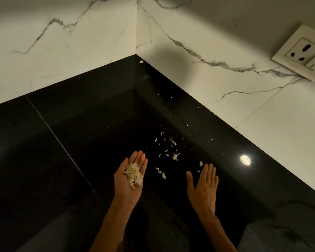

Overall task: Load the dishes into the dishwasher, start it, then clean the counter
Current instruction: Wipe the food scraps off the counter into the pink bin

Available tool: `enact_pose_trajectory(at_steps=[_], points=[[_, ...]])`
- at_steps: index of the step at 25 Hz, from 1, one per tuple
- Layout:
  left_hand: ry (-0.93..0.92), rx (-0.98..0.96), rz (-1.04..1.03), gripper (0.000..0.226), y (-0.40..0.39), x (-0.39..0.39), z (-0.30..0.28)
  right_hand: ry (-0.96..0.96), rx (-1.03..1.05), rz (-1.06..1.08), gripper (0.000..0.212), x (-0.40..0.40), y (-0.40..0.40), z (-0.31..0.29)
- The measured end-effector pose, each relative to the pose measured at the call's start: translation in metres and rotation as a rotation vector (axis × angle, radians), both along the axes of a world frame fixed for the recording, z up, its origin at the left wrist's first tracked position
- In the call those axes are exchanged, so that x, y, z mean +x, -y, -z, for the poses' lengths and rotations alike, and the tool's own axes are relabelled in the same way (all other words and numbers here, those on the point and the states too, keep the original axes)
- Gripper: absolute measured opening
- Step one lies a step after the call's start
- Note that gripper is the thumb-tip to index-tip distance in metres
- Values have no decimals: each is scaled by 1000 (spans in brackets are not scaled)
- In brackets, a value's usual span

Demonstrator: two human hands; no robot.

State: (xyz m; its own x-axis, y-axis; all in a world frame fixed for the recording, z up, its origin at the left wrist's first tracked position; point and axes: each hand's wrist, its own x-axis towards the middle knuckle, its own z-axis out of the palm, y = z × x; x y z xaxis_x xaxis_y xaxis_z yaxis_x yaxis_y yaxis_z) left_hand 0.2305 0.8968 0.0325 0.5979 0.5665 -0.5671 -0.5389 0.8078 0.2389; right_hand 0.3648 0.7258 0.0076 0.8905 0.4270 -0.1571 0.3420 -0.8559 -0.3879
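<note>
Black polished tabletop [65, 124] running into an inner corner formed by two white marble-veined walls [76, 57]; the far edges meet both walls, and one seam crosses the surface at the left. Two hands over the near middle, well apart, dark bare surface between them and to the left. Left hand [132, 176]: palm up, fingers straight and together, cupping one heap of pale food scraps [134, 174]; grip spread, pinching nothing. Right hand [204, 186]: fingers straight, thumb out, grip spread, held low over the surface; contact cannot be told. Loose scraps [169, 148], too many and small to count, lie scattered between the hands and toward the right wall edge. One crumb [141, 61] sits in the corner. One wall socket [304, 53], upper right. One lamp reflection [245, 160] near the right edge.
</note>
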Motion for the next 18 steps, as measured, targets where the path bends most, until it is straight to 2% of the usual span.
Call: enact_pose_trajectory(at_steps=[5, 7, 9, 11, 14, 16, 18], points=[[10, -25, -27, 36, -1, 5, -2, -67, 21, -381, 81, -14, -67, 1], [25, -24, -39, 36, -2, 6, -3, -86, 81, -491, 82, -12, -69, 0], [26, -26, -42, 36, -2, 7, -1, -83, 148, -566, 73, -12, -61, 2], [21, -32, -42, 37, -3, 10, 1, 7, 224, -588, 53, -17, -55, 6], [27, -36, -36, 37, -4, 11, 3, 175, 334, -502, 27, -29, -56, 12], [28, -33, -36, 37, -3, 10, 4, 211, 353, -499, 25, -34, -60, 11], [19, -31, -32, 37, -2, 9, 3, 223, 309, -515, 32, -32, -68, 6]])
